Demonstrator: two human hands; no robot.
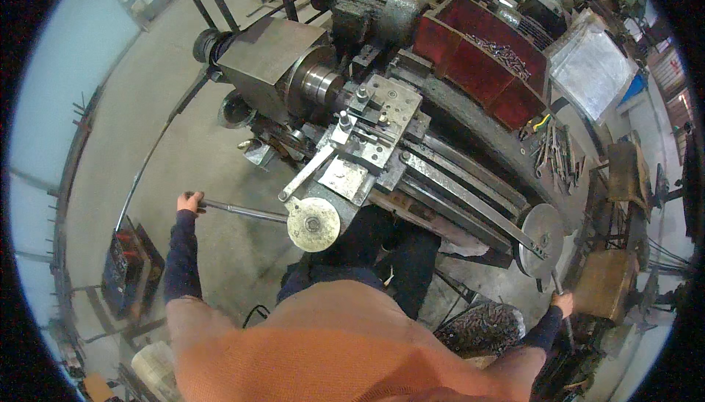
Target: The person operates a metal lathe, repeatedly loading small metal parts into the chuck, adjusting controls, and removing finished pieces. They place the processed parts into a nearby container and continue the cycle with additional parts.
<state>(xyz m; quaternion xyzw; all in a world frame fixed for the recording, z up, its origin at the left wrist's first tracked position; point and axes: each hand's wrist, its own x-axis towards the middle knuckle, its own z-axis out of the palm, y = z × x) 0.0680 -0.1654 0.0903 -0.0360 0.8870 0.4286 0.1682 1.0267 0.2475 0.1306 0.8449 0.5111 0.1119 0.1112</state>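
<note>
At the left, my left hand [189,202] is closed around the end of a metal lever [242,211]. That lever runs to a round metal disc [313,224] on the near side of a small lathe [268,57]. Far to the right, my right hand [562,303] grips a steel rod handle [557,282] below a second, larger disc [541,239]. A long flat link bar [470,196] joins that disc to the slide. Two tool clamps with upright bolts stand on the cross slide [393,101], close to the spindle [322,85]. Any workpiece there is too small to make out.
Behind the lathe bed sits a red metal bin [470,57] with small metal parts. Several wrenches [556,154] and yellow-handled pliers [540,124] lie at the right. A motor [378,13] stands at the back. A heap of small parts [481,328] is near my right leg.
</note>
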